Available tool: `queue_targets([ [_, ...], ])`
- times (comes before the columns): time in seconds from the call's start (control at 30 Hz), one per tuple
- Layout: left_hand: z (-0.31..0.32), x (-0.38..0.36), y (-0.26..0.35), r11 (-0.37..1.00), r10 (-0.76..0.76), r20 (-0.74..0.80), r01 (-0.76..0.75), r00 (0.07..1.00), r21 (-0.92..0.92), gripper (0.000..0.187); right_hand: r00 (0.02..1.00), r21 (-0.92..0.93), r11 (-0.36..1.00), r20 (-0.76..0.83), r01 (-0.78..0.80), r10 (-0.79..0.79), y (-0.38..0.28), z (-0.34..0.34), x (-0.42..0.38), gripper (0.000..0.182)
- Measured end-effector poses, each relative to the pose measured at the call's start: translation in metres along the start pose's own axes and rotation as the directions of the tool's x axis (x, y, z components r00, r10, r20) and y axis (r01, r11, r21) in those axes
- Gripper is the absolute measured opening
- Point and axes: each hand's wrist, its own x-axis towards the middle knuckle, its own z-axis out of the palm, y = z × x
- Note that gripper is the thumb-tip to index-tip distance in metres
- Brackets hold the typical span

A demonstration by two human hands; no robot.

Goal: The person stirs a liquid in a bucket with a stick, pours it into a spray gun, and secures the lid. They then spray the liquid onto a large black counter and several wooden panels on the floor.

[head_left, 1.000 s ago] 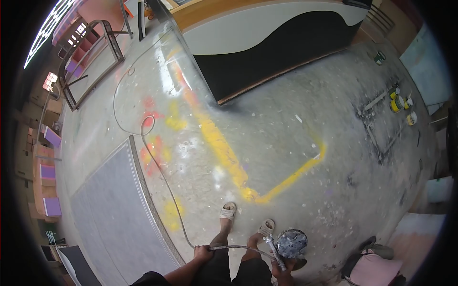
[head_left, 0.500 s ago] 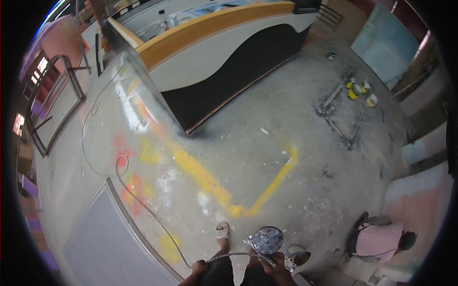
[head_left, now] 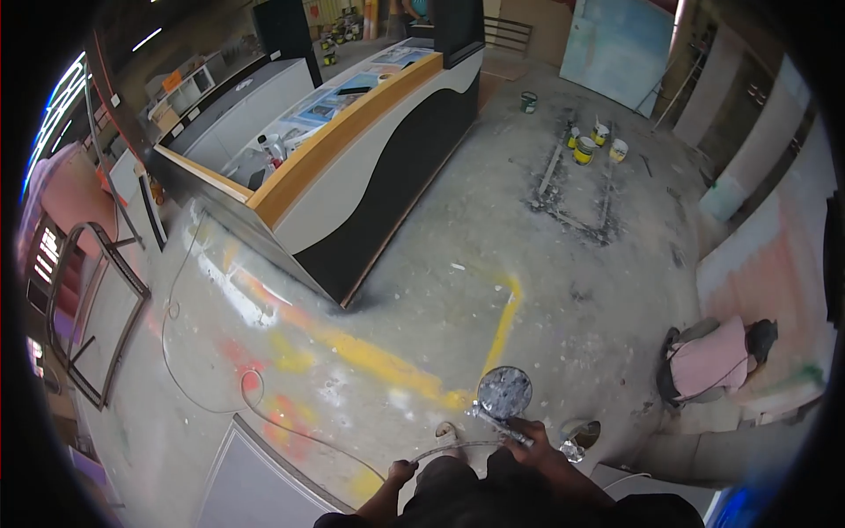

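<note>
My right hand (head_left: 528,437) is closed around the handle of a spray gun (head_left: 504,393), whose round, paint-smeared cup faces up at me. Bent slightly, an air hose (head_left: 449,446) runs from near the gun to my left hand (head_left: 402,472), which is closed on it. From there the hose trails left over the floor in loops. Both hands are low in the view, in front of my legs, and the gun's trigger is hidden. Ahead stands a reception counter (head_left: 381,198) with a black wavy panel, a pale upper front and a wooden edge.
Paint tins (head_left: 584,151) stand on the floor at the far right. A person in a pink shirt (head_left: 715,356) is low near the right-hand panels. A grey panel (head_left: 255,480) lies at lower left, and a metal frame (head_left: 104,308) stands farther left. An open can (head_left: 583,433) is beside my right hand.
My view has tilted up and turned, showing more of the counter top. My hands, still on the gun and hose, sit higher and slightly to the right in view.
</note>
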Motion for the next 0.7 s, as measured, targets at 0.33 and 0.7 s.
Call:
queue_targets([
  [0.33, -0.025, -0.004, 0.002, 0.994, 0.091, 0.034, -0.088, 0.995, -0.066, 0.049, 0.992, 0.234, 0.972, -0.114, -0.019, 0.047, -0.051, -0.027, 0.001, 0.025],
  [0.7, -0.002, -0.013, 0.003, 0.858, 0.186, 0.133, -0.227, 0.974, 0.462, 0.064, 0.688, 0.509, 0.831, -0.522, -0.223, 0.504, -0.116, -0.135, 0.002, 0.026],
])
